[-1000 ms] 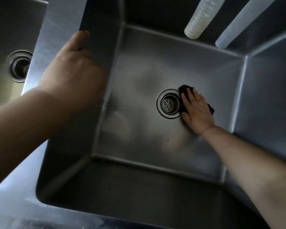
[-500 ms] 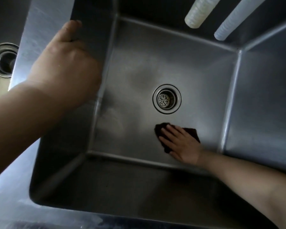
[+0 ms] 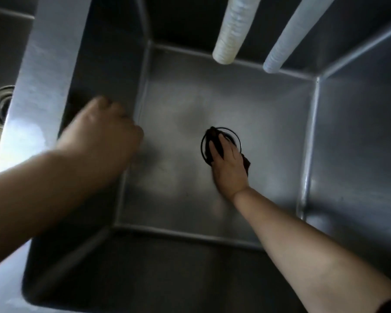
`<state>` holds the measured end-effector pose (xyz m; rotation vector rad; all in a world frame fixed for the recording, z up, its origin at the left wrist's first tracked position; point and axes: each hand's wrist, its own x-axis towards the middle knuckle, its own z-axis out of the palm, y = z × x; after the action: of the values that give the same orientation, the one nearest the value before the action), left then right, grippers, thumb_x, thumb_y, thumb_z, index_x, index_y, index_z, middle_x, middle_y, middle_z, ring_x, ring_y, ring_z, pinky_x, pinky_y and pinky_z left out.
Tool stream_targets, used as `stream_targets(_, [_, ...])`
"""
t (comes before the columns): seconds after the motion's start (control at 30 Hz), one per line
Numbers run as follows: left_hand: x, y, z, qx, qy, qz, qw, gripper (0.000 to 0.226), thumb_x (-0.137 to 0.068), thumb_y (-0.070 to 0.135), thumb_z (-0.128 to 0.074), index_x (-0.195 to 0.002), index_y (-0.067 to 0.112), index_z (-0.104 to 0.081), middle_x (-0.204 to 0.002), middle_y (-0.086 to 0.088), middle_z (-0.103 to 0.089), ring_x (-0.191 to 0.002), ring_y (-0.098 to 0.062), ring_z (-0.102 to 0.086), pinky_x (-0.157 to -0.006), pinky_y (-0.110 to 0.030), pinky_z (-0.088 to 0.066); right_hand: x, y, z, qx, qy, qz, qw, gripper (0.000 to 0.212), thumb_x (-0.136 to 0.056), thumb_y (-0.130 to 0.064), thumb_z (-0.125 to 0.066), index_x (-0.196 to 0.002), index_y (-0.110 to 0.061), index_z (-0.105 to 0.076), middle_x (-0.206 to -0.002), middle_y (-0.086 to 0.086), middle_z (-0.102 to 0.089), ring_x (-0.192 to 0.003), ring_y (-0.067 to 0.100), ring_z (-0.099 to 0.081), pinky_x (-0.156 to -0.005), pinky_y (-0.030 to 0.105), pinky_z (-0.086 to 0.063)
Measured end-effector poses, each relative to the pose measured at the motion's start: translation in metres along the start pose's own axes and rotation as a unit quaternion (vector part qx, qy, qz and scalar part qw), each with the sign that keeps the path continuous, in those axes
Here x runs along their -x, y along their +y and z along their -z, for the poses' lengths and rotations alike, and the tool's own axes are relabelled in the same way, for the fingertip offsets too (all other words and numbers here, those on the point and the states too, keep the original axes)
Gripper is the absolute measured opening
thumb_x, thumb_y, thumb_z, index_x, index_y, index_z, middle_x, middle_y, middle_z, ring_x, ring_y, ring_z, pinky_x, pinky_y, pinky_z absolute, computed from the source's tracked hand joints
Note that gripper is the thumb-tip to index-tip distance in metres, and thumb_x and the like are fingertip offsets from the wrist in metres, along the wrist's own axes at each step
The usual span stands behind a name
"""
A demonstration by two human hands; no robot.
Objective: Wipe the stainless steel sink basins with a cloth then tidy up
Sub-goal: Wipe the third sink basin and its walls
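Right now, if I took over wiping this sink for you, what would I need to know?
Right hand: flat on the dark cloth, pressing it over the drain at the bottom of the basin.
Left hand: blurred, by the divider between the basins; whether it touches it is unclear, and it seems to hold nothing.
Two white hoses hang at the back.
Done: I cannot tell how much of the floor is wiped.
Left: possibly the walls, the other basin, then tidying up.
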<state>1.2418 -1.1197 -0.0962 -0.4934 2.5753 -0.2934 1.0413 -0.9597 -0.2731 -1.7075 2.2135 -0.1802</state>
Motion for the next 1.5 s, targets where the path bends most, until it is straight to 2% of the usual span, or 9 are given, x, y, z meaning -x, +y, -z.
stream_targets(0.17, [-0.052, 0.085, -0.016, 0.122, -0.096, -0.032, 0.987, 0.031, -0.092, 0.025, -0.042, -0.122, 0.018, -0.048, -0.127, -0.008, -0.049, -0.115, -0.027, -0.047, -0.091, -0.035, -0.036, 0.005, 0.010, -0.002, 0.074, -0.026, -0.035, 0.996, 0.047, -0.084, -0.019, -0.061, -0.129, -0.004, -0.055, -0.128, 0.015, -0.058, -0.119, 0.031, -0.052, -0.104, 0.043, -0.034])
stream_targets(0.3, [-0.093, 0.116, -0.047, 0.172, -0.099, -0.013, 0.980, 0.061, -0.096, 0.022, -0.035, -0.150, 0.014, -0.008, -0.158, -0.012, -0.002, -0.143, -0.028, -0.012, -0.113, -0.043, -0.019, -0.015, 0.009, -0.009, 0.072, -0.044, -0.070, 0.994, 0.042, -0.094, -0.029, -0.042, -0.134, -0.016, -0.049, -0.133, -0.002, -0.054, -0.127, 0.019, -0.037, -0.099, 0.036, -0.014])
stream_targets(0.4, [-0.109, 0.121, -0.064, 0.179, -0.119, -0.010, 0.977, 0.067, -0.097, 0.024, -0.035, -0.151, 0.021, 0.005, -0.158, -0.011, 0.015, -0.146, -0.028, 0.006, -0.116, -0.051, -0.008, -0.023, 0.014, -0.010, 0.038, -0.069, -0.066, 0.995, 0.039, -0.097, -0.032, -0.035, -0.133, -0.027, -0.047, -0.135, -0.010, -0.050, -0.128, 0.015, -0.029, -0.096, 0.034, -0.008])
stream_targets(0.53, [-0.119, 0.121, -0.076, 0.202, -0.126, 0.004, 0.971, 0.077, -0.092, 0.040, -0.047, -0.151, 0.028, 0.002, -0.157, -0.010, 0.018, -0.145, -0.029, 0.009, -0.112, -0.059, -0.008, -0.033, 0.027, -0.004, 0.065, -0.140, -0.013, 0.988, 0.039, -0.095, -0.040, -0.029, -0.129, -0.037, -0.048, -0.136, -0.009, -0.043, -0.125, 0.019, -0.025, -0.094, 0.034, -0.006])
stream_targets(0.83, [-0.122, 0.129, -0.087, 0.204, -0.121, 0.014, 0.971, 0.075, -0.093, 0.044, -0.045, -0.149, 0.036, 0.003, -0.155, -0.009, 0.027, -0.144, -0.030, 0.018, -0.111, -0.062, 0.002, -0.038, 0.036, 0.019, 0.077, -0.160, 0.082, 0.981, 0.038, -0.095, -0.033, -0.031, -0.106, -0.027, -0.066, -0.111, -0.011, -0.063, -0.117, 0.011, -0.033, -0.100, 0.031, -0.004])
stream_targets(1.03, [-0.123, 0.130, -0.090, 0.208, -0.121, 0.019, 0.970, 0.075, -0.093, 0.046, -0.045, -0.149, 0.036, 0.003, -0.153, -0.008, 0.031, -0.143, -0.029, 0.022, -0.110, -0.062, 0.006, -0.034, 0.034, 0.022, 0.232, -0.180, 0.169, 0.941, 0.049, -0.097, -0.041, -0.024, -0.133, -0.015, -0.046, -0.139, 0.003, -0.044, -0.133, 0.023, -0.024, -0.113, 0.044, -0.002])
stream_targets(1.2, [-0.124, 0.128, -0.090, 0.209, -0.128, 0.013, 0.969, 0.076, -0.092, 0.048, -0.047, -0.149, 0.038, 0.004, -0.153, -0.007, 0.031, -0.143, -0.029, 0.023, -0.110, -0.063, 0.006, -0.032, 0.025, 0.013, 0.355, -0.217, 0.163, 0.894, 0.051, -0.100, -0.046, -0.026, -0.141, -0.020, -0.040, -0.136, 0.003, -0.047, -0.130, 0.033, -0.021, -0.107, 0.050, -0.009])
stream_targets(1.37, [-0.124, 0.127, -0.092, 0.202, -0.127, 0.010, 0.971, 0.076, -0.093, 0.050, -0.044, -0.148, 0.038, 0.008, -0.153, -0.007, 0.032, -0.142, -0.028, 0.024, -0.110, -0.062, 0.007, -0.036, 0.018, 0.010, 0.331, -0.212, 0.149, 0.907, 0.049, -0.101, -0.041, -0.024, -0.131, -0.016, -0.052, -0.121, 0.001, -0.059, -0.123, 0.031, -0.027, -0.109, 0.050, -0.005])
stream_targets(1.5, [-0.124, 0.127, -0.095, 0.206, -0.121, 0.009, 0.971, 0.077, -0.094, 0.050, -0.043, -0.148, 0.037, 0.010, -0.152, -0.007, 0.033, -0.141, -0.028, 0.026, -0.109, -0.062, 0.010, -0.039, 0.018, 0.010, 0.213, -0.170, 0.095, 0.957, 0.051, -0.100, -0.041, -0.024, -0.113, -0.013, -0.064, -0.108, 0.001, -0.065, -0.119, 0.021, -0.034, -0.114, 0.038, -0.002])
